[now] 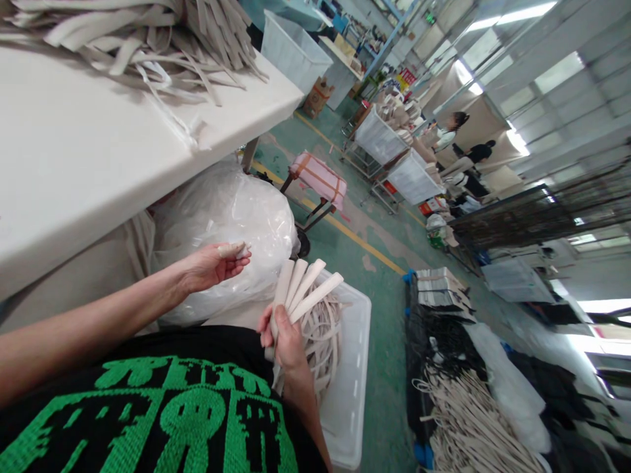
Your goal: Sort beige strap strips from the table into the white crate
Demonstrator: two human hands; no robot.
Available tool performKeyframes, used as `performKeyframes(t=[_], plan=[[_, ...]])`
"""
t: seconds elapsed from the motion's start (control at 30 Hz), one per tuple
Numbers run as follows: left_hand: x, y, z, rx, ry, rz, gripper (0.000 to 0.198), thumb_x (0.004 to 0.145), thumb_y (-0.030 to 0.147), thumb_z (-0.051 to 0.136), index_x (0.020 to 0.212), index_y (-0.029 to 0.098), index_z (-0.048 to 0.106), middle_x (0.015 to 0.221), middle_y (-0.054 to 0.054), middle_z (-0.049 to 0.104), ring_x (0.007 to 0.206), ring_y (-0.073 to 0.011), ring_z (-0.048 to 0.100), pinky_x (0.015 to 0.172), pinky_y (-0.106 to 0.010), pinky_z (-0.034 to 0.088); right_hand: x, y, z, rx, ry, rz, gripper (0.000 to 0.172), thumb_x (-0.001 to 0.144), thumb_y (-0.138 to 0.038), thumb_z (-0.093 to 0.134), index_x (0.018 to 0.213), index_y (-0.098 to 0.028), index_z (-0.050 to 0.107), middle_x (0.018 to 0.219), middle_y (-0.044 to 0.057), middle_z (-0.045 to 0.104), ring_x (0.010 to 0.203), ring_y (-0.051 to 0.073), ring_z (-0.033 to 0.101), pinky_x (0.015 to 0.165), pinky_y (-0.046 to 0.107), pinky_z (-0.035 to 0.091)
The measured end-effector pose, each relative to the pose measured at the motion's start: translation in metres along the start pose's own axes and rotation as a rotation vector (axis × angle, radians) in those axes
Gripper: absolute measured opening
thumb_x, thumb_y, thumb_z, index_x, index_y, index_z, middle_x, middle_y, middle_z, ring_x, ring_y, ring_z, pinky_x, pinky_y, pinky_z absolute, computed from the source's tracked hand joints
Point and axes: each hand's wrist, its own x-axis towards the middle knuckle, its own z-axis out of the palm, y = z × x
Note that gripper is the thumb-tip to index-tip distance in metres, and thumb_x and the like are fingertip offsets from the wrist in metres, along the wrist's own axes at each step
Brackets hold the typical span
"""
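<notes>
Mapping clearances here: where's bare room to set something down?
Free: tabletop between the strip pile and the edge nearest the wearer; green floor between the white bin and the dark-sided stack. Crowded: around the right hand, with fanned strips above tangled ones in the bin.

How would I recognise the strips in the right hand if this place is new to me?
Find the white bin, then the right hand in front of it. The pale strips it grips fan out straight; the looped strips in the bin are tangled.
</notes>
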Motion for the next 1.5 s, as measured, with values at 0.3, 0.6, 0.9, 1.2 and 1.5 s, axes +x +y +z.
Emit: performKeyframes(t=[0.3,0.6,0.9,1.2,1.5], plan=[[-0.002,-0.011,0.011,-0.04,-0.072,0.029,0.022,0.09,0.023,0.074,0.071,0.013,0.07,0.068,-0.003,0.07,0.058,-0.0111,0.066,0.054,-0.018,0.057,0.009,-0.001,0.03,-0.135,-0.024,0.029,0.041,0.09,-0.052,0.055,0.073,-0.017,0.066,0.055,-0.001,0.062,0.039,0.008,0.048,0.041,0.019,0.037],[0.002,-0.027,0.006,0.098,-0.143,0.153,0.03,0.058,0.031,0.098,0.068,0.014,0.075,0.07,-0.005,0.074,0.064,-0.0143,0.066,0.062,-0.021,0.057,0.019,0.003,0.034,-0.147,0.013,0.067,0.047,0.087,-0.061,0.056,0.073,-0.017,0.065,0.054,0.0,0.061,0.036,0.009,0.048,0.039,0.021,0.037],[0.02,-0.034,0.022,0.283,-0.142,0.106,0.026,0.062,0.032,0.093,0.071,0.013,0.076,0.069,-0.005,0.074,0.062,-0.0127,0.063,0.06,-0.021,0.051,-0.005,0.005,0.012,0.045,0.026,0.105,0.058,0.081,-0.069,0.063,0.094,-0.013,0.069,0.064,0.005,0.07,0.046,0.014,0.063,0.045,0.022,0.047],[0.017,-0.083,0.068,0.549,-0.542,-0.085,0.035,0.072,0.048,0.085,0.071,0.014,0.077,0.05,-0.004,0.065,0.041,-0.0168,0.056,0.048,-0.029,0.049,-0.024,0.02,-0.015,0.105,0.344,0.028,0.058,0.081,-0.072,0.061,0.091,-0.015,0.069,0.063,0.006,0.071,0.045,0.015,0.062,0.046,0.025,0.049],[0.023,-0.105,0.082,0.661,-0.636,-0.187,0.04,0.074,0.051,0.083,0.06,0.015,0.071,0.045,-0.003,0.06,0.041,-0.0163,0.055,0.048,-0.029,0.048,-0.033,0.035,-0.022,0.144,0.504,0.03,0.056,0.084,-0.071,0.058,0.082,-0.016,0.068,0.059,0.005,0.069,0.043,0.015,0.061,0.045,0.025,0.05]])
